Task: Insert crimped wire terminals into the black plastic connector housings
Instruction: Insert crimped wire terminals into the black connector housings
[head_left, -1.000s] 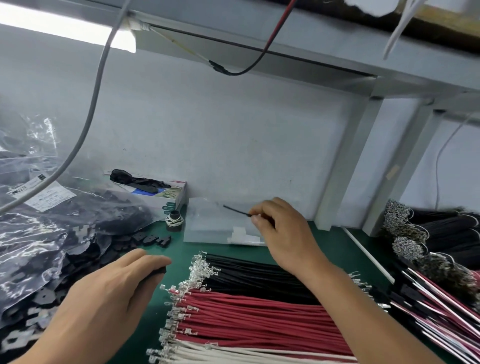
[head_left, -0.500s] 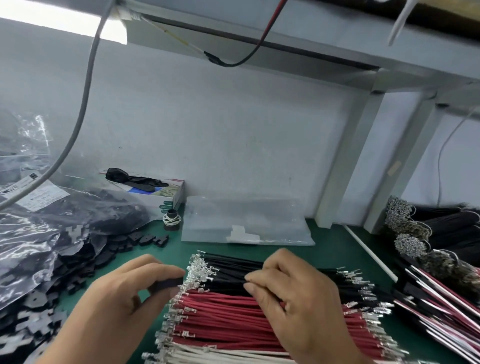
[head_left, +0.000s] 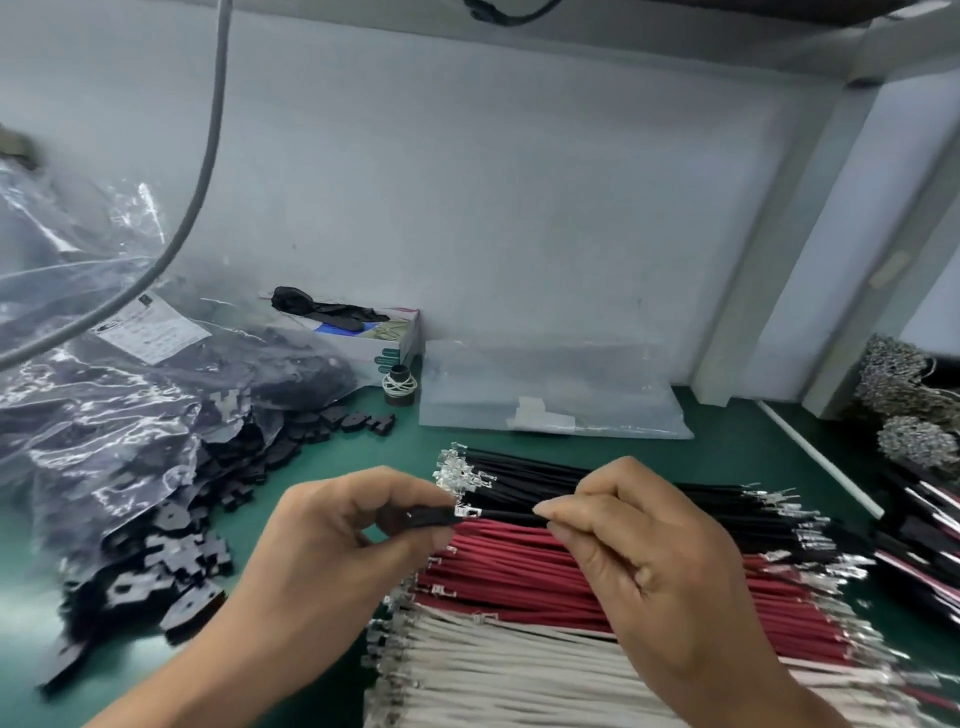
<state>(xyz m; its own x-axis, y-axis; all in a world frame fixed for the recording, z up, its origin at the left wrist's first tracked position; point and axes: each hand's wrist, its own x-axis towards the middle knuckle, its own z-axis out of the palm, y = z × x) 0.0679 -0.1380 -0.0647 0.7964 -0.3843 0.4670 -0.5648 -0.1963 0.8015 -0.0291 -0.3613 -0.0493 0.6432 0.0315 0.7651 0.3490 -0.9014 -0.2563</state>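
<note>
A green surface (head_left: 727, 447) carries rows of black wires (head_left: 649, 488), red wires (head_left: 519, 577) and white wires (head_left: 493, 675), with a heap of loose black connector housings (head_left: 171, 551) spilling from a clear bag (head_left: 104, 405) to the left. Above the rows, the left hand (head_left: 332, 540) has its grip clamped on one black housing (head_left: 423, 517). The right hand (head_left: 639, 566) pinches a single black wire (head_left: 506, 514), whose metal terminal (head_left: 467, 511) sits at the housing's opening, between the two grips.

Single head-worn wide-angle view, looking forward and down, close over green bench (head_left: 727, 447), facing grey back wall (head_left: 519, 208)
</note>
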